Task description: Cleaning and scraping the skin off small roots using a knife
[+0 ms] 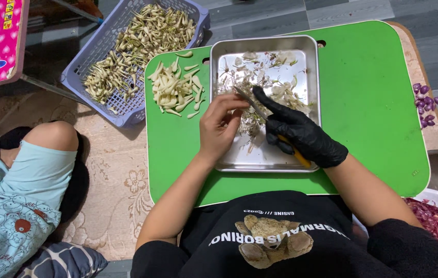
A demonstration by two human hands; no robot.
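Observation:
A small knife with a yellow handle [294, 152] is gripped in my right hand [301, 133], which wears a black glove. Its blade [247, 98] reaches up and left over a square steel tray [260, 160] full of pale peelings [275, 85]. My bare left hand [220, 125] is over the tray's left side, its fingers pinched on something small at the blade; what it is stays hidden. A heap of peeled pale pieces [175, 88] lies left of the tray on the green board [373, 103].
A lilac plastic basket [93, 56] with unpeeled pale stalks stands at the upper left. Small purple shallots [427, 105] lie on the right edge. Red-purple skins [437, 219] fill a bag at lower right. Another person sits at the left, knee [49, 136] bent.

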